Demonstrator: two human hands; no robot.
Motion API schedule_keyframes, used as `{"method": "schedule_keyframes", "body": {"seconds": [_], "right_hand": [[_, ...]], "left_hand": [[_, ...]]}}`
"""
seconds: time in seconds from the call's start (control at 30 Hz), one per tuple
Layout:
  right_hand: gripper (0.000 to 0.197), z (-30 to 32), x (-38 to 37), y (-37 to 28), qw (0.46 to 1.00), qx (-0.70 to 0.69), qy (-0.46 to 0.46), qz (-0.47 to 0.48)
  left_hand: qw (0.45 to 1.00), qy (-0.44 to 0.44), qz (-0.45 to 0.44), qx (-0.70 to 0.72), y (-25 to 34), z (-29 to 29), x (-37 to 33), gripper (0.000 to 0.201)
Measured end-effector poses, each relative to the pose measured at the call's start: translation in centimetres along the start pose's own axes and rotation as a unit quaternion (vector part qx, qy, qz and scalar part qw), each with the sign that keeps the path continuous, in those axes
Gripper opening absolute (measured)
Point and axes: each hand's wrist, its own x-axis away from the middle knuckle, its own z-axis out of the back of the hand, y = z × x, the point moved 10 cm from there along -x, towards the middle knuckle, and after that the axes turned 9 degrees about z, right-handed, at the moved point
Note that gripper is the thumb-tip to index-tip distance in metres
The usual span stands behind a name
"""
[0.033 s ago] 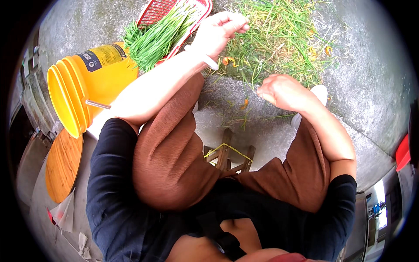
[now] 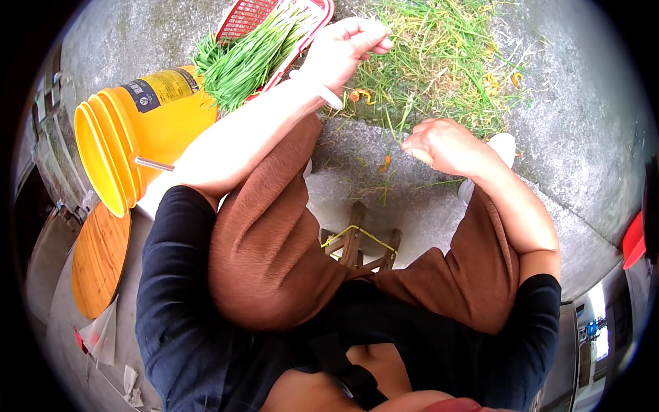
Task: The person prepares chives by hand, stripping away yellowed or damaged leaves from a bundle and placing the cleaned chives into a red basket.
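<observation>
My left hand (image 2: 344,49) is raised at the top middle, between the basket and the pile of greens, its thumb and fingers pinched together. What sits in that pinch is too small to make out. Lower and to the right, my right hand (image 2: 443,145) is closed, knuckles up. Thin green strands (image 2: 398,122) reach its fingertips; whether they are held I cannot tell. Beyond both hands spreads a loose pile of green and yellowed grass-like leaves (image 2: 439,69). At the left, long green chive-like stalks (image 2: 250,58) lie bundled in a red and white basket (image 2: 241,19).
A yellow bucket (image 2: 161,130) lies on its side at the left. Near it are a round wooden board (image 2: 101,257) and a metal rod (image 2: 154,164). Between my knees stands a wooden stool (image 2: 353,237) tied with yellow cord. Orange peel-like scraps (image 2: 362,95) dot the concrete.
My right hand has shifted very slightly left, and the green strands by its fingertips sit a little differently. My left hand stays practically in place.
</observation>
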Motion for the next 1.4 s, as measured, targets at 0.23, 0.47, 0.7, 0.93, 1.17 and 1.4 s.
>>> {"method": "schedule_keyframes", "body": {"seconds": [0.23,0.47,0.7,0.93,1.17,1.4], "right_hand": [[0.015,4.7,0.9,-0.4,0.983,-0.035,0.177,0.014],[0.017,7.8,1.8,-1.1,0.952,-0.159,0.261,0.025],[0.018,9.3,4.4,4.1,0.832,-0.349,0.420,-0.097],[0.023,9.6,6.8,7.6,0.756,-0.407,0.498,-0.118],[0.023,8.7,8.1,9.2,0.726,-0.429,0.519,-0.142],[0.020,7.3,6.9,9.1,0.749,-0.435,0.474,-0.159]], "left_hand": [[0.983,-0.117,-0.018,-0.142,-2.1,-1.8,0.3,0.024],[0.918,-0.316,0.055,-0.233,-6.5,-5.8,3.4,0.060],[0.933,-0.348,0.062,-0.067,-5.8,-7.5,4.2,0.049],[0.964,-0.258,-0.002,-0.069,-2.6,-6.1,4.3,0.069],[0.985,-0.156,-0.040,-0.064,-0.4,-4.6,3.7,0.035],[0.992,0.015,-0.099,-0.075,1.3,-0.5,2.2,0.029]]}}
